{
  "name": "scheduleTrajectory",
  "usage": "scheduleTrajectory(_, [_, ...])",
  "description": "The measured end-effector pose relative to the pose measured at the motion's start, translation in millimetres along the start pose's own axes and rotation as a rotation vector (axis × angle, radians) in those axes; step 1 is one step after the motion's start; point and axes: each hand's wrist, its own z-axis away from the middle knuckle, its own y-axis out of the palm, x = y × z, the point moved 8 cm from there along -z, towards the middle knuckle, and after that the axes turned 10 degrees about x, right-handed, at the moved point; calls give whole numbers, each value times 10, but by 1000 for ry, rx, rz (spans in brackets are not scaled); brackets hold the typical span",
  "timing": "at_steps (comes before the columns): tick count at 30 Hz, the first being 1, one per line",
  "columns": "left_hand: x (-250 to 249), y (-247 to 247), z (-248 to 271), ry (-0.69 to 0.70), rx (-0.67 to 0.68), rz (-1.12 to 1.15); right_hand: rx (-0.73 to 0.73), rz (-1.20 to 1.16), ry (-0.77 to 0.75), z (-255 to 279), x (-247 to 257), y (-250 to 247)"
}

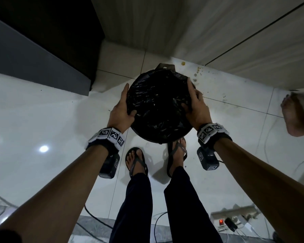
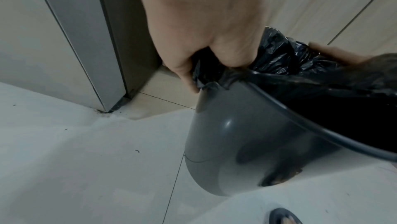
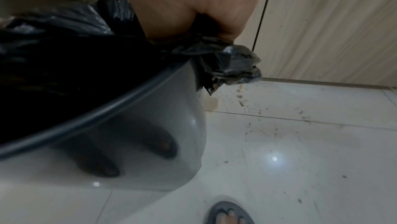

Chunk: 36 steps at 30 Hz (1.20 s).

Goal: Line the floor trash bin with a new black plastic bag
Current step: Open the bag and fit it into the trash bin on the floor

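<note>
A round grey floor bin (image 2: 232, 142) (image 3: 150, 142) stands on the white tiles just beyond my feet, its mouth filled by a crumpled black plastic bag (image 1: 158, 104) (image 2: 285, 63) (image 3: 53, 54). My left hand (image 1: 123, 109) (image 2: 193, 68) grips the bag's edge at the bin's left rim, thumb inside. At the right rim my right hand (image 1: 193, 104) (image 3: 193, 29) clutches a bunched fold of bag that hangs over the outside. The bin's near rim (image 1: 158, 140) shows bare of bag.
A dark cabinet (image 1: 42, 50) stands at the left and pale wood-grain panels (image 1: 218, 32) run behind the bin. Crumbs and stains (image 1: 198, 71) mark the tiles to the right. Another person's bare foot (image 1: 293, 114) is at the far right. A power strip (image 1: 232, 218) with cables lies behind me.
</note>
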Motion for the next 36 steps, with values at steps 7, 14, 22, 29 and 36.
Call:
scheduleTrajectory(7, [-85, -73, 55, 68, -188, -204, -151, 211, 102, 87, 40, -120])
scheduleTrajectory(14, [-432, 222, 141, 273, -233, -675, -113, -153, 260, 293, -39, 189])
scheduleTrajectory(22, [-30, 391, 330, 61, -162, -377, -67, -271, 95, 522, -154, 287])
scheduleTrajectory(29, [214, 526, 448, -73, -173, 250, -42, -421, 68, 535, -222, 383])
scheduleTrajectory(36, [287, 586, 390, -86, -157, 371, -34, -461, -9, 499, -245, 376])
